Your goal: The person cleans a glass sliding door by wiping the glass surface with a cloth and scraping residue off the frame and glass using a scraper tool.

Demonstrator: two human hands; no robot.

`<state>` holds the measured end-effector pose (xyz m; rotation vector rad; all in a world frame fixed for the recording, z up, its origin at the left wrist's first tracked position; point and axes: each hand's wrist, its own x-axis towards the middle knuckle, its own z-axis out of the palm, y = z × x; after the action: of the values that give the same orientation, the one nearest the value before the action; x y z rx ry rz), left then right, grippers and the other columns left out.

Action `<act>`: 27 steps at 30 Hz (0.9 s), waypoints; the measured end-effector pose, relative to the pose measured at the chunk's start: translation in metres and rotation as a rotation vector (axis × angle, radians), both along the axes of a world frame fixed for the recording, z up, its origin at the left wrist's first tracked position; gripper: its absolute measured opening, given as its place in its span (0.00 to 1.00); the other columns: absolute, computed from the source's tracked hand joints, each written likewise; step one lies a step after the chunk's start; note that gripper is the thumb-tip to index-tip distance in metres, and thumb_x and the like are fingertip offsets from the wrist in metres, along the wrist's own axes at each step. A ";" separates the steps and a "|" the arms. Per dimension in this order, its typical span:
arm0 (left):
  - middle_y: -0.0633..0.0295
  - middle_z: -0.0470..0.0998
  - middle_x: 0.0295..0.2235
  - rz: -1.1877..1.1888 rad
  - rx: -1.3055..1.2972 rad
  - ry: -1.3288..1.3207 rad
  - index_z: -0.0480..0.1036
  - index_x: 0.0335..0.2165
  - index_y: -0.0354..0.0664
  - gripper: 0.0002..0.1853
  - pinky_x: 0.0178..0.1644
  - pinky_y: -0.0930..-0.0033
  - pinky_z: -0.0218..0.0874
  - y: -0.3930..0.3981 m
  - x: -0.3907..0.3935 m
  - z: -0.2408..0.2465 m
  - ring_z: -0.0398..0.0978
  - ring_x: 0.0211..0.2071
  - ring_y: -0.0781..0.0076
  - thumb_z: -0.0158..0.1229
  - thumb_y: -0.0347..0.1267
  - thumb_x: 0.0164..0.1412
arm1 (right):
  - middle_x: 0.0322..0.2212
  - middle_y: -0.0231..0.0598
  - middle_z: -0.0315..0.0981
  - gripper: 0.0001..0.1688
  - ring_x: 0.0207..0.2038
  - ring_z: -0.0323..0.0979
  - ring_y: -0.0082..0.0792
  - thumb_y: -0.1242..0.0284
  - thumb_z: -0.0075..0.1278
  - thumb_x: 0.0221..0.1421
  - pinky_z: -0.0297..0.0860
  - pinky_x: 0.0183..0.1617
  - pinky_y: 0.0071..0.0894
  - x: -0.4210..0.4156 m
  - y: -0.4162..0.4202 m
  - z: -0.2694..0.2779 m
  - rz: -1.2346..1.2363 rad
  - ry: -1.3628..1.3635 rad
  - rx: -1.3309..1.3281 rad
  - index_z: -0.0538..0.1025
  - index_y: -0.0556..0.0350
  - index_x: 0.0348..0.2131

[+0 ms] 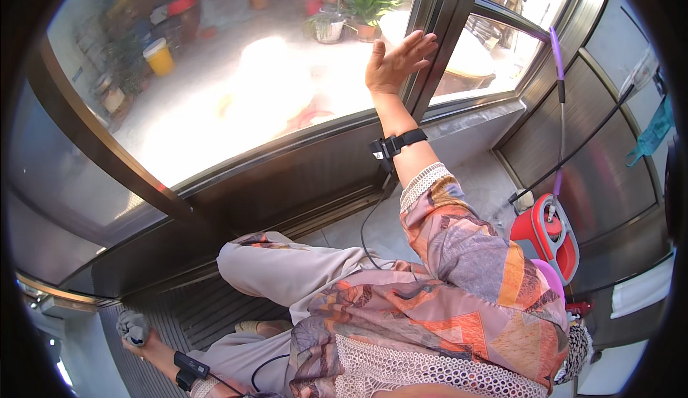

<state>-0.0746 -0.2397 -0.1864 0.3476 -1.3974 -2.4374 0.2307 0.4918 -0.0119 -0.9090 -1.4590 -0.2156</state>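
My right hand [400, 62] is raised with fingers spread, beside the dark metal frame [446, 38] of a glass door. It holds nothing; I cannot tell whether the palm touches the frame or glass. Low at the far left, my left hand [141, 347] grips a bunched grey cloth [133, 327] above a ribbed mat [156, 317]. Each wrist wears a black strap with a small device and a cable. Before me stands the large glass pane [231, 75], with strong glare across its middle and a dark lower panel [301, 172] below it.
On the right stands a red and grey mop bucket [572, 261], with a purple-handled mop [558, 59] leaning up from it. A black pole [570, 148] slants nearby. A teal face mask [651, 132] hangs at the far right. Beyond the glass are potted plants [371, 3] and a yellow bucket [159, 58].
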 end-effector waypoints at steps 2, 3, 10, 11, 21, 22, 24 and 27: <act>0.63 0.75 0.30 -0.223 0.385 -0.069 0.72 0.35 0.43 0.11 0.38 0.67 0.70 0.017 -0.012 0.018 0.74 0.31 0.66 0.47 0.34 0.55 | 0.66 0.60 0.17 0.59 0.68 0.16 0.63 0.33 0.25 0.57 0.29 0.60 0.81 0.002 0.001 0.000 -0.015 0.003 0.012 0.30 0.58 0.66; 0.62 0.75 0.30 -0.372 0.621 -0.088 0.72 0.35 0.43 0.10 0.37 0.67 0.70 0.016 -0.018 0.020 0.74 0.31 0.67 0.47 0.33 0.55 | 0.66 0.60 0.17 0.59 0.68 0.17 0.63 0.33 0.25 0.57 0.29 0.60 0.81 -0.002 -0.001 -0.001 -0.012 0.008 0.013 0.31 0.58 0.66; 0.64 0.70 0.26 -0.601 0.705 -0.096 0.71 0.32 0.41 0.10 0.34 0.68 0.69 0.035 -0.061 0.024 0.72 0.27 0.71 0.47 0.31 0.51 | 0.67 0.57 0.19 0.59 0.69 0.19 0.55 0.34 0.28 0.57 0.29 0.64 0.72 -0.031 -0.037 -0.001 0.097 0.041 0.047 0.33 0.59 0.66; 0.64 0.70 0.26 -0.534 0.530 -0.084 0.71 0.32 0.40 0.10 0.34 0.68 0.69 0.034 -0.064 0.022 0.72 0.27 0.71 0.47 0.31 0.51 | 0.67 0.57 0.20 0.59 0.69 0.19 0.55 0.35 0.28 0.58 0.30 0.64 0.72 -0.032 -0.041 0.001 0.109 0.060 0.028 0.33 0.59 0.66; 0.60 0.77 0.30 -0.144 0.201 -0.003 0.76 0.33 0.39 0.16 0.37 0.66 0.73 0.054 -0.015 0.024 0.76 0.29 0.64 0.46 0.37 0.55 | 0.55 0.61 0.53 0.39 0.58 0.52 0.58 0.60 0.51 0.58 0.53 0.60 0.53 0.085 0.025 0.015 -0.047 0.097 0.050 0.57 0.66 0.59; 0.60 0.77 0.31 -0.114 0.176 -0.007 0.76 0.34 0.39 0.17 0.37 0.66 0.73 0.049 -0.014 0.025 0.76 0.30 0.65 0.45 0.38 0.56 | 0.55 0.62 0.53 0.40 0.58 0.51 0.59 0.59 0.53 0.56 0.52 0.61 0.53 0.088 0.030 0.012 -0.024 0.147 -0.017 0.57 0.66 0.58; 0.60 0.77 0.32 -0.053 0.136 -0.017 0.76 0.35 0.40 0.19 0.37 0.65 0.72 0.040 -0.014 0.017 0.76 0.31 0.65 0.43 0.40 0.57 | 0.55 0.62 0.55 0.42 0.59 0.51 0.59 0.58 0.55 0.54 0.52 0.62 0.54 0.093 0.038 0.005 0.017 0.169 -0.079 0.59 0.66 0.57; 0.58 0.76 0.37 -0.079 0.134 -0.006 0.73 0.41 0.40 0.22 0.42 0.62 0.70 0.023 -0.022 -0.004 0.75 0.37 0.64 0.43 0.45 0.58 | 0.53 0.59 0.58 0.47 0.58 0.55 0.55 0.53 0.60 0.49 0.54 0.62 0.50 0.103 0.034 0.011 0.112 0.244 -0.151 0.61 0.66 0.56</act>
<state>-0.0962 -0.2168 -0.1901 0.3365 -1.2755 -2.6036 0.3341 0.5255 -0.0013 -0.9372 -1.3057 0.0874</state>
